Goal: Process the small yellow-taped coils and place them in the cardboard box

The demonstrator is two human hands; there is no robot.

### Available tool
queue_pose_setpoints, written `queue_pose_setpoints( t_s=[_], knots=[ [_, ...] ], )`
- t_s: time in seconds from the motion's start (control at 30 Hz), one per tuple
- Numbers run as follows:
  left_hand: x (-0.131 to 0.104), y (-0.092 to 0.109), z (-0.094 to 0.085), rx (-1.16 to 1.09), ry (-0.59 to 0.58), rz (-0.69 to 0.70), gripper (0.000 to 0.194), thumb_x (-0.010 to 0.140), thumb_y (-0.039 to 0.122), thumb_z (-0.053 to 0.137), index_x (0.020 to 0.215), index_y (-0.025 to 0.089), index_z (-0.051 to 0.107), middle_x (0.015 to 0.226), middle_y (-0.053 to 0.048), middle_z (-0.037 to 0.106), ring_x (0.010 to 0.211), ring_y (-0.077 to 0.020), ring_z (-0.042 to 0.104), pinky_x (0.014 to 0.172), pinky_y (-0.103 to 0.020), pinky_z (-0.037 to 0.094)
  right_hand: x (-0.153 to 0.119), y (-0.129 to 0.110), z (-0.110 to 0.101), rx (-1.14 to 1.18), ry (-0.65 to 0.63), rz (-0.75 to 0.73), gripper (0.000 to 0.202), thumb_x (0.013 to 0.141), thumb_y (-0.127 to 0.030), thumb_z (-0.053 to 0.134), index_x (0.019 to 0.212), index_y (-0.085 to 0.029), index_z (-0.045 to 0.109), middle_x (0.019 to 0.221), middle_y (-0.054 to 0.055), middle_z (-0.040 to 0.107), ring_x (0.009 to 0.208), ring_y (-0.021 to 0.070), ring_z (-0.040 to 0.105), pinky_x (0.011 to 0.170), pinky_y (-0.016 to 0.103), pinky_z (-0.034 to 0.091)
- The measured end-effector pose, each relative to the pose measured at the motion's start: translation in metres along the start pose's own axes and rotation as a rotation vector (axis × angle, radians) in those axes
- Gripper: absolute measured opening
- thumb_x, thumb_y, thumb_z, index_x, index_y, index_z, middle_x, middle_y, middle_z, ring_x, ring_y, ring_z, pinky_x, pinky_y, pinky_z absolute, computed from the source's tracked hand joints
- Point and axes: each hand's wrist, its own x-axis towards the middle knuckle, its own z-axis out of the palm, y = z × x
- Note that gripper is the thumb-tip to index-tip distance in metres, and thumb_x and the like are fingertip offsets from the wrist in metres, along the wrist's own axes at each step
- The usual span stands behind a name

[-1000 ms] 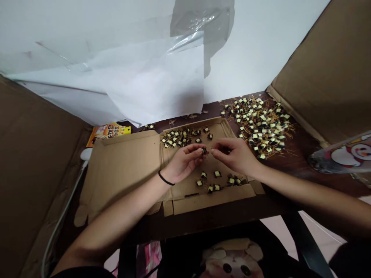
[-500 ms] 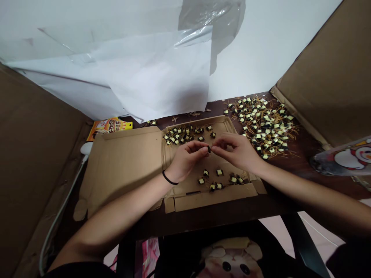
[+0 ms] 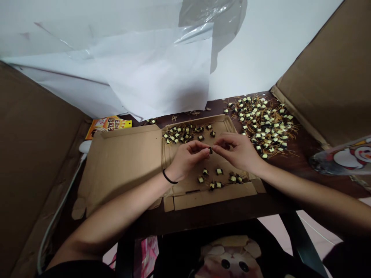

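Between the thumb and fingertips of my left hand [image 3: 189, 156] is a small transformer [image 3: 210, 150], a dark piece whose yellow wrap is mostly hidden. My right hand [image 3: 236, 150] is pinched right beside it, thumb against forefinger; whatever thin part lies in that pinch is too small to make out. Both hands hover over an opened cardboard box [image 3: 185, 189]. Inside it, several similar black transformers with pale yellow wraps cluster at the back left [image 3: 178, 134], and others lie loose near the front [image 3: 219, 171].
A large pile of transformers [image 3: 265, 125] with copper-coloured wire ends covers the table at the right. A clear cup with a snowman print [image 3: 348, 157] stands farther right. At the left are a yellow snack packet [image 3: 111, 123] and a white plug with cable [image 3: 85, 146]. Cardboard walls flank both sides.
The held transformer is turned slightly and shows a little more between the fingertips. Both hands keep almost the same place; the whole view has shifted a touch.
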Motion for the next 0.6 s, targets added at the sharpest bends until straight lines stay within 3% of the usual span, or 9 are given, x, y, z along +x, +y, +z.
queue_pose_setpoints(
  t_s=[0.17,0.4,0.6],
  knots=[
    [-0.0012,0.0022,0.0028,0.093,0.038,0.047,0.026,0.065,0.034,0.078,0.077,0.014,0.065,0.067,0.000,0.065,0.058,-0.0074,0.055,0.060,-0.022,0.045,0.0002,-0.0011,-0.0003,0.002,-0.015,0.045,0.021,0.080,-0.031,0.061,0.065,-0.016,0.062,0.059,-0.001,0.057,0.055,0.0092,0.043,0.053,0.024,0.030],
    [-0.0039,0.0046,0.0082,0.184,0.099,0.072,0.024,0.066,0.033,0.075,0.072,0.014,0.062,0.062,0.002,0.062,0.055,-0.0076,0.054,0.056,-0.022,0.043,0.0009,-0.0016,-0.0017,0.134,-0.080,0.225,0.024,0.075,-0.038,0.063,0.065,-0.016,0.066,0.060,0.000,0.061,0.056,0.0106,0.049,0.054,0.025,0.034],
    [-0.0046,0.0048,0.0096,0.197,0.121,0.079,0.020,0.068,0.031,0.072,0.072,0.015,0.061,0.060,0.002,0.061,0.054,-0.0079,0.053,0.055,-0.022,0.041,0.0012,0.0007,-0.0012,0.201,-0.067,0.252,0.022,0.074,-0.036,0.065,0.064,-0.017,0.067,0.061,0.000,0.063,0.057,0.0112,0.051,0.055,0.025,0.037]
  ],
)
